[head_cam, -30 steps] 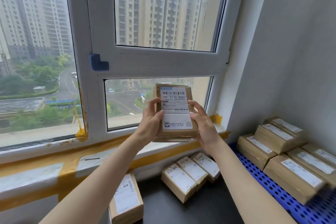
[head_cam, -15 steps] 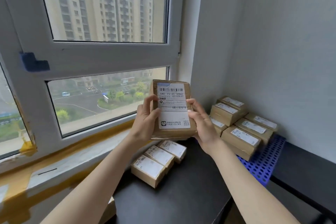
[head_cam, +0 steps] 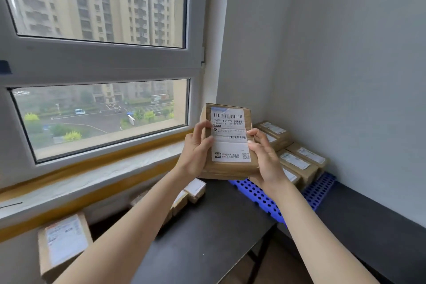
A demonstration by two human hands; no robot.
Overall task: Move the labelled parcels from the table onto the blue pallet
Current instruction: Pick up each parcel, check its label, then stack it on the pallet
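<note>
1. The left hand (head_cam: 196, 152) and right hand (head_cam: 265, 159) grip a brown parcel (head_cam: 227, 168) by its side edges, thumbs on its white label (head_cam: 230, 136), holding it upright in the air above the dark bench (head_cam: 207, 237).
2. Behind it, the blue pallet (head_cam: 260, 193) carries a stack of parcels (head_cam: 297, 161) against the wall.
3. Small parcels (head_cam: 196, 189) sit on the bench by the window; another parcel (head_cam: 62, 244) lies at lower left.
</note>
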